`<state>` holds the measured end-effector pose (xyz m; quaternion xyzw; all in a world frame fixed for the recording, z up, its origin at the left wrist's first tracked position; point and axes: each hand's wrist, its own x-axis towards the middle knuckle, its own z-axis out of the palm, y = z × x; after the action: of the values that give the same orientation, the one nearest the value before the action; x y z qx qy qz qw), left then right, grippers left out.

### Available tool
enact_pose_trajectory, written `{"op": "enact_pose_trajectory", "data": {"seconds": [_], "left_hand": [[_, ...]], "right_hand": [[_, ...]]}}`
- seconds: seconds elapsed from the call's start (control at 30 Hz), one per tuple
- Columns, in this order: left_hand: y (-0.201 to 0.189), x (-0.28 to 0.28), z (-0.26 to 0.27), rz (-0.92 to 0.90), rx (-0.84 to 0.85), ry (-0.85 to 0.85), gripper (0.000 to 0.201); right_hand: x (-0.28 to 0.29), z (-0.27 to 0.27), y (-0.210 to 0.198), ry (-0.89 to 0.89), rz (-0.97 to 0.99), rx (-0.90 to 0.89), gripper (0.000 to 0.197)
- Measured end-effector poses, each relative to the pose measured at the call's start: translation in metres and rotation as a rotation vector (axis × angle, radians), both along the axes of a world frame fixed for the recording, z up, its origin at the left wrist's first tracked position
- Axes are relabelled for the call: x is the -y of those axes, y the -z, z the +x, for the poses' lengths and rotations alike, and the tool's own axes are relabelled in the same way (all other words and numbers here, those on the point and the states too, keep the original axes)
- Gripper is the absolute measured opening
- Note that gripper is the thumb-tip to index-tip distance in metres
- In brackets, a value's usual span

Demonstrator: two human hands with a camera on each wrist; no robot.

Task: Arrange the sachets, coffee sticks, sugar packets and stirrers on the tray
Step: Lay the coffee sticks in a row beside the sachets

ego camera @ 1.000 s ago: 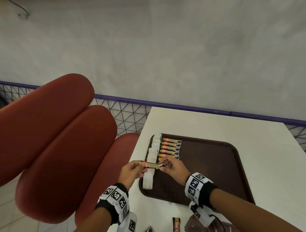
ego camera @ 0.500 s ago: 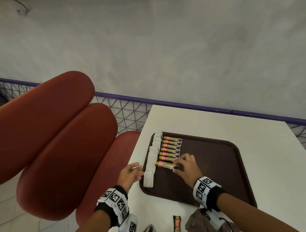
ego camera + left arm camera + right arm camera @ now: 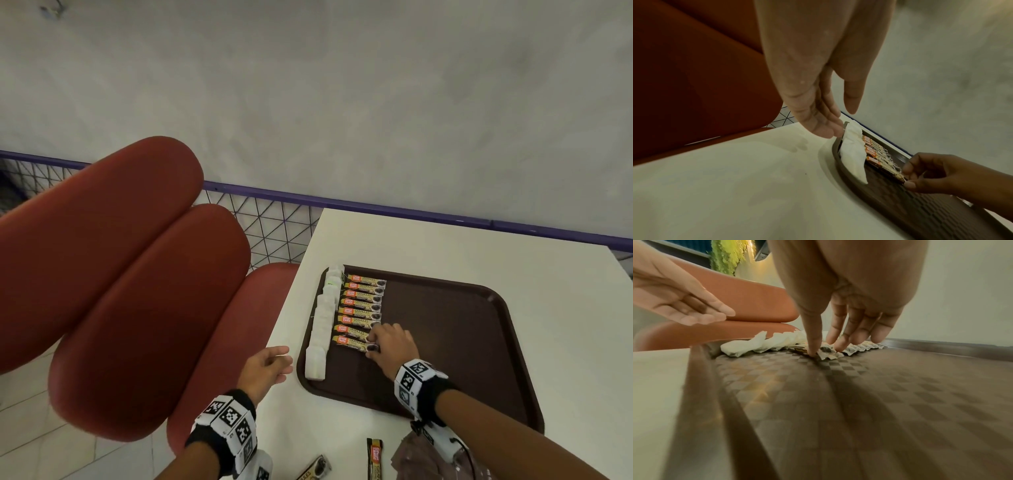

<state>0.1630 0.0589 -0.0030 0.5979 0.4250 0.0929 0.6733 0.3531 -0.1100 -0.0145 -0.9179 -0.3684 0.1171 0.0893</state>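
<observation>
A dark brown tray (image 3: 462, 342) lies on the white table (image 3: 445, 246). Along its left edge runs a column of white sachets (image 3: 323, 318), and beside them a row of several gold coffee sticks (image 3: 363, 301). My right hand (image 3: 375, 344) is low over the tray. Its thumb and fingertips pinch the right end of the nearest coffee stick (image 3: 351, 342), which lies flat at the near end of the row; the right wrist view shows the same pinch by my right hand (image 3: 826, 351). My left hand (image 3: 281, 359) hovers with relaxed fingers over the table just left of the tray, holding nothing.
Two loose coffee sticks (image 3: 374, 459) (image 3: 315, 471) and a brownish plastic bag (image 3: 421, 459) lie at the table's near edge. Red seat cushions (image 3: 137, 291) stand to the left. A purple rail (image 3: 376, 209) runs behind the table. The tray's right part is bare.
Both hands held the coffee stick over the sachets. My right hand has since laid it on the tray at the near end of the row; my left hand let go and drew back left.
</observation>
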Motion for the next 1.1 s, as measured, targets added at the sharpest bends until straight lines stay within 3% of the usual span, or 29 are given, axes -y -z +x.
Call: {"op": "enact_pose_trajectory", "data": {"seconds": [0.23, 0.37, 0.5, 0.63, 0.83, 0.93, 1.1], "left_hand": [[0.009, 0.008, -0.019, 0.102, -0.140, 0.278, 0.015], [0.009, 0.016, -0.031, 0.195, -0.226, 0.464, 0.016], [0.010, 0.032, -0.050, 0.327, -0.280, 0.585, 0.016], [0.008, 0.052, -0.069, 0.407, -0.345, 0.683, 0.018], [0.010, 0.075, -0.087, 0.671, -0.530, 0.967, 0.051], [0.010, 0.085, -0.087, 0.760, -0.543, 0.980, 0.043], [0.011, 0.087, -0.080, 0.714, -0.552, 0.897, 0.033]], "right_hand": [[0.004, -0.005, -0.005, -0.035, 0.011, 0.031, 0.032], [0.017, -0.018, -0.012, -0.105, 0.090, -0.002, 0.022], [0.041, -0.044, -0.019, -0.305, 0.142, -0.124, 0.020], [0.069, -0.072, -0.016, -0.613, -0.025, -0.136, 0.029], [0.093, -0.094, -0.005, -0.776, -0.070, -0.060, 0.041], [0.091, -0.098, -0.003, -0.786, -0.100, -0.028, 0.033], [0.085, -0.100, -0.005, -0.801, -0.090, 0.047, 0.020]]}}
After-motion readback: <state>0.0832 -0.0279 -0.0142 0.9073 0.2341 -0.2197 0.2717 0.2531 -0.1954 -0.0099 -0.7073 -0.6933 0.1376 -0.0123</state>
